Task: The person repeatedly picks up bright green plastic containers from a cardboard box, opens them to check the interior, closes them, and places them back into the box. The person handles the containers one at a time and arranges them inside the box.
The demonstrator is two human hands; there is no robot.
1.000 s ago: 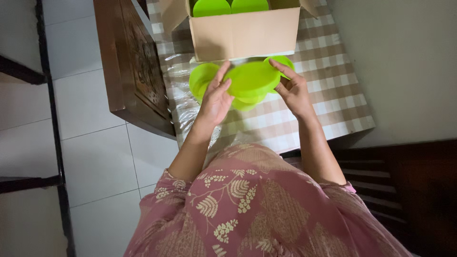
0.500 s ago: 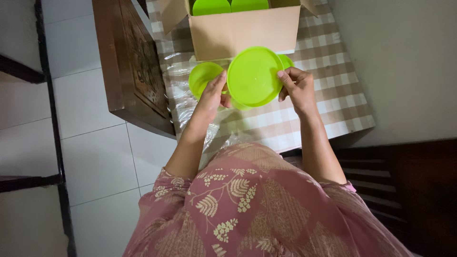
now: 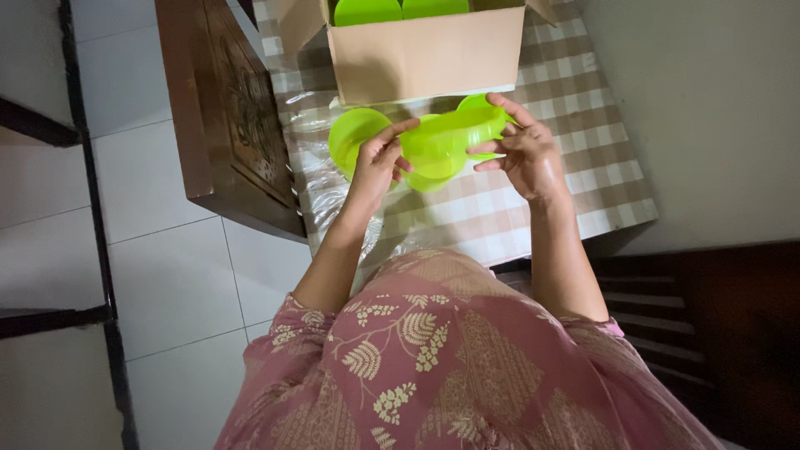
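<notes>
Both my hands hold a round lime-green plastic container with its lid (image 3: 450, 135) above the table. My left hand (image 3: 379, 160) grips its left rim with fingers curled over the edge. My right hand (image 3: 525, 150) grips the right side, fingers spread along the rim. The container is tilted, nearly edge-on to me. A second green round piece (image 3: 350, 137) lies on the table just left of it, and another green edge (image 3: 477, 102) peeks out behind my right fingers.
A cardboard box (image 3: 425, 54) with more green lids inside stands at the back of the table. The table (image 3: 583, 150) has a beige checked cloth under clear plastic. A dark carved wooden chair (image 3: 229, 125) stands at its left; tiled floor lies beyond.
Half a second ago the green lid faced me flat; now the container is tipped back nearly edge-on and lowered slightly. My right fingers have shifted over its rim.
</notes>
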